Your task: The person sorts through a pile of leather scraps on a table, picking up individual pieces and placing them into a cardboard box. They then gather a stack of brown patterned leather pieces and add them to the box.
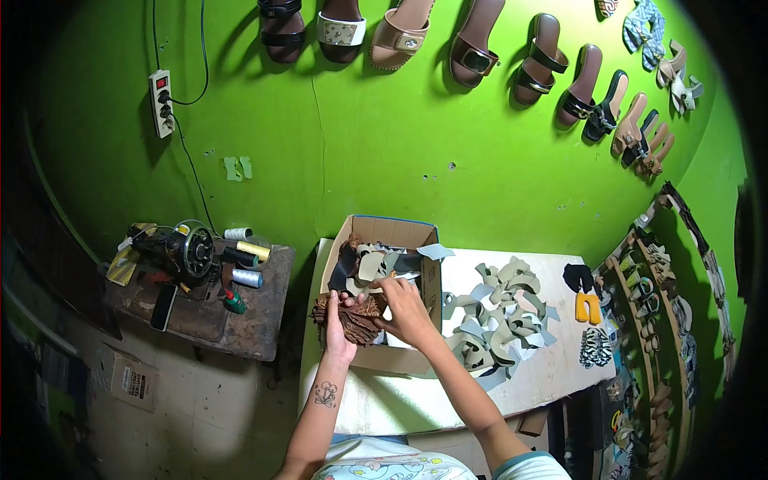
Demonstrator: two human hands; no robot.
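Observation:
Over the front part of an open cardboard box [392, 364], both hands are at a bundle of brown patterned fabric pieces [362, 322]. My left hand [340, 340] grips the bundle from its near left side, thumb upright against it. From the right, my right hand [406, 310] reaches across with bent fingers pinching the bundle's right edge. Behind the hands, the box holds cut strap pieces [373, 266] in beige, black and grey. Part of the box's contents is hidden by the hands and the bundle.
A pile of grey-green cut pieces [512, 308] lies on the white table [384, 404] right of the box. Yellow pieces [587, 308] lie near its right edge. A sewing machine [188, 252] with thread spools stands on the left table. Sandals [474, 60] hang on the green wall.

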